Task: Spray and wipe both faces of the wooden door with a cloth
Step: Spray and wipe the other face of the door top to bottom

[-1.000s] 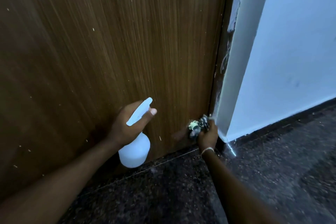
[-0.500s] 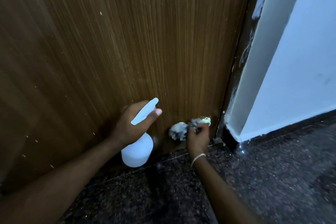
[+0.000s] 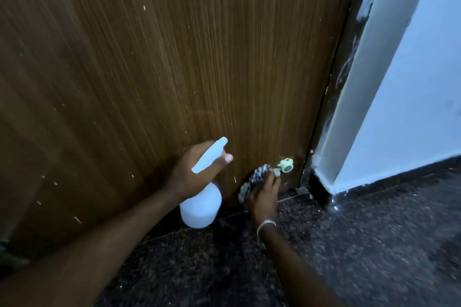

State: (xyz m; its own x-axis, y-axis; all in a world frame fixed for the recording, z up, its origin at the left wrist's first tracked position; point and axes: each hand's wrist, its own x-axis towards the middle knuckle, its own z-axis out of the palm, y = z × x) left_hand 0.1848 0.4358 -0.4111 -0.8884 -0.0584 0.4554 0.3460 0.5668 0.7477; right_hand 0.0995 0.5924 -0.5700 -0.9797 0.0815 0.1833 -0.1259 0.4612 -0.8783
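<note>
Two hands: left (image 3: 192, 177) grips spray bottle (image 3: 200, 207); right (image 3: 264, 197) clutches cloth (image 3: 255, 175) against door (image 3: 174, 57) bottom.

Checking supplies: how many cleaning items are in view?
2: the spray bottle in the left hand, and the cloth under the right hand, low on the door. Others may be out of frame.

The wooden door (image 3: 174, 57) is brown with fine vertical grain and scattered small pale specks. The cloth (image 3: 254, 177), patterned white and dark, is bunched and lies against the door face near its bottom right corner, under the right hand (image 3: 264, 192). The white spray bottle (image 3: 202, 204) is held in the left hand (image 3: 197, 174), its body down, just in front of the door's lower part.
</note>
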